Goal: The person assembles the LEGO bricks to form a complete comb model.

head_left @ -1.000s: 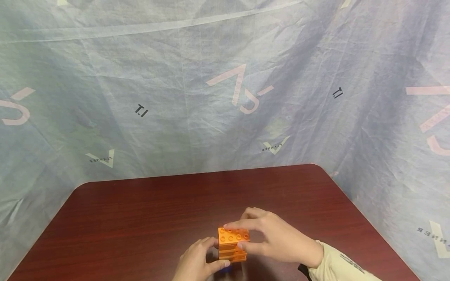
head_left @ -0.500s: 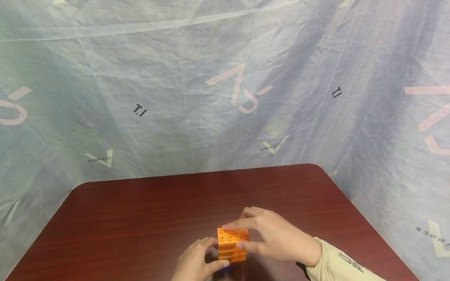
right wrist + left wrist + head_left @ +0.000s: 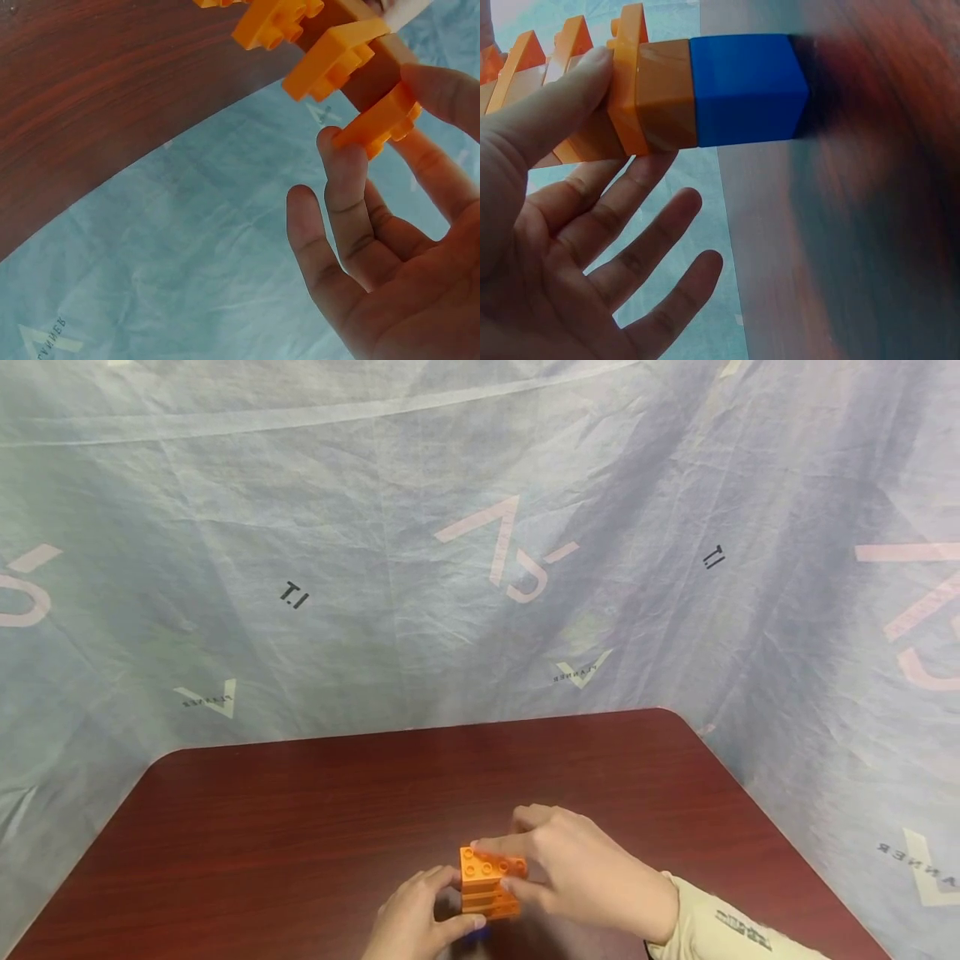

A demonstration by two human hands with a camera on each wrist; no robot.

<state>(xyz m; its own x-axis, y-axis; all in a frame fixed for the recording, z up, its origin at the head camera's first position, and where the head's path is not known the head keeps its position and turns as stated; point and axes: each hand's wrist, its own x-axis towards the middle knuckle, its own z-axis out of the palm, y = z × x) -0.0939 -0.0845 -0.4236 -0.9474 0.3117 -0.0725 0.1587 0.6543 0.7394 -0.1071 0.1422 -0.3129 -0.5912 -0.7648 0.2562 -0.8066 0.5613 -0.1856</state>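
A tower of toy building blocks (image 3: pixel 478 893) stands near the front of the table, in front of me. Flat orange bricks (image 3: pixel 334 60) jut out from one side of it, between narrower darker orange blocks (image 3: pixel 667 94). At its bottom, a blue block (image 3: pixel 750 90) meets the tabletop. My left hand (image 3: pixel 416 914) grips the tower low down, thumb on one side and fingers on the other. My right hand (image 3: pixel 577 868) holds the top orange brick (image 3: pixel 386 120) between thumb and fingers, its studs facing up in the head view.
The dark red wooden table (image 3: pixel 300 827) has rounded far corners. A pale grey-blue printed cloth (image 3: pixel 375 568) hangs behind it and along both sides. A cream sleeve (image 3: pixel 720 927) covers the right forearm.
Both hands keep their hold on the tower. In the head view the whole scene shifts slightly left, the right hand and the tower with it.
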